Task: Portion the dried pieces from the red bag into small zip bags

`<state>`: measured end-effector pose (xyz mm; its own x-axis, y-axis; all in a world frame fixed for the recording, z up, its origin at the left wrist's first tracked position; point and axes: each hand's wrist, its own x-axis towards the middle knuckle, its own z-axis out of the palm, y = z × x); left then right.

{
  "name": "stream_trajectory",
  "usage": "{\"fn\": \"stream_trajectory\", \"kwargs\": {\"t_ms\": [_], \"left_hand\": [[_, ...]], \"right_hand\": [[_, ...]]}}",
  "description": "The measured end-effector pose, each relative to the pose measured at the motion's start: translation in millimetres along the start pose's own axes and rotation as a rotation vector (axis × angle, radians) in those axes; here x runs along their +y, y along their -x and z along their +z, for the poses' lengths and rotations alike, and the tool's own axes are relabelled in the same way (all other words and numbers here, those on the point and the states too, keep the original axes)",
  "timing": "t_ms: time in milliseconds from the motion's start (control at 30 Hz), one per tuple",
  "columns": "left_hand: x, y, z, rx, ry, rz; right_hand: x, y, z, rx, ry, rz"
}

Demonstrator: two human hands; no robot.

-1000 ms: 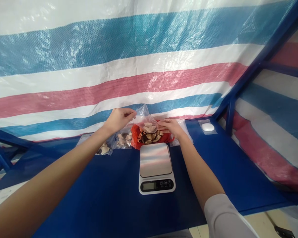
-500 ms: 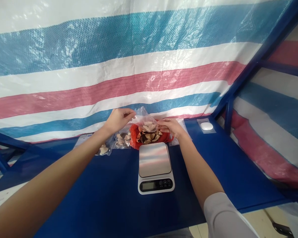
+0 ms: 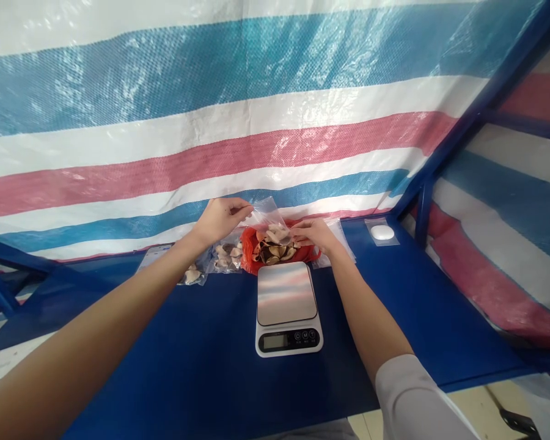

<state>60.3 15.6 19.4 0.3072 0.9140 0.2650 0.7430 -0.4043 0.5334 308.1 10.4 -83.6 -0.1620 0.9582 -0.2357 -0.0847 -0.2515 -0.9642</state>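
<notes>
My left hand (image 3: 224, 218) pinches the upper left edge of a clear plastic bag (image 3: 266, 212) with pale dried pieces in its lower part. At the bag's right side is my right hand (image 3: 314, 235), its fingers closed on the lower edge. The bag hangs tilted above an open red bag (image 3: 252, 252) that holds brown and pale dried slices (image 3: 277, 252); I cannot tell their exact kind. Right in front of the red bag stands a white kitchen scale (image 3: 288, 305) with a bare metal plate. Its display shows no readable figure.
Left of the red bag lie filled clear bags (image 3: 227, 256) and a flat, phone-like device (image 3: 153, 256). Clear bags (image 3: 334, 241) lie behind my right wrist. A white oval object (image 3: 382, 233) rests on the blue table (image 3: 201, 354) at right. Striped sheeting (image 3: 211, 146) rises behind.
The clear bag's top has swung slightly to the right and looks flatter. Both hands keep their hold almost in place.
</notes>
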Motion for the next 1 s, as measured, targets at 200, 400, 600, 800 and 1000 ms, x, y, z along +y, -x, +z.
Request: {"fn": "stream_trajectory", "kwargs": {"t_ms": [200, 400, 600, 800, 1000], "left_hand": [[-2, 2, 1, -0.029, 0.012, 0.003], [-13, 6, -1, -0.054, -0.007, -0.031], [-2, 4, -5, -0.016, 0.046, -0.012], [3, 3, -7, -0.022, 0.096, 0.005], [-6, 1, -2, -0.042, 0.091, 0.018]], "right_hand": [[-4, 2, -3, 0.039, 0.017, 0.028], [-3, 2, -4, 0.036, 0.009, 0.034], [-1, 0, 2, -0.03, 0.03, 0.036], [1, -1, 9, -0.061, 0.102, 0.024], [7, -6, 6, -0.014, 0.122, -0.015]]}}
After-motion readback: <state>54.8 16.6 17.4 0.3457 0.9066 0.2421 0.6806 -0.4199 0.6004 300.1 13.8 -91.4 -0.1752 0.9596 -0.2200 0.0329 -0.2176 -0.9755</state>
